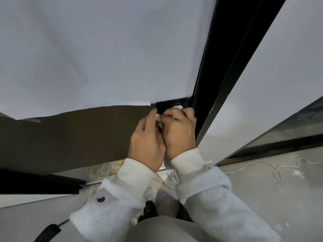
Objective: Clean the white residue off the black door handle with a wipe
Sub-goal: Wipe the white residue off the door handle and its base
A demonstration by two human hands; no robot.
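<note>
- Fingers (181,114) of the right hand (180,131) are curled over a crumpled white wipe (178,107), pinching it against a black surface at the lower corner of the white panel; white tufts of the wipe show above the knuckles and between the two hands.
- Left hand (148,142) lies just beside the right, touching it along the thumb side; its fingers are held together and extended upward, the tips reaching the wipe's lower edge (158,117). Whether they pinch the wipe or merely steady it cannot be told.
- Black door handle (166,104): only a small dark patch shows above the hands, next to the black door frame (225,67); most of it is hidden under the hands, so its shape is unclear.
- Progress, as a judgement: wiping appears to be under way, with the wipe on the work area. No white residue can be made out on the exposed dark patch, but the covered part cannot be checked, so how much remains is unknown.
- Surroundings: white sweatshirt sleeves (201,187), a brown panel (78,133) to the left, a grey floor (262,180) with a loose white cord (277,172).
</note>
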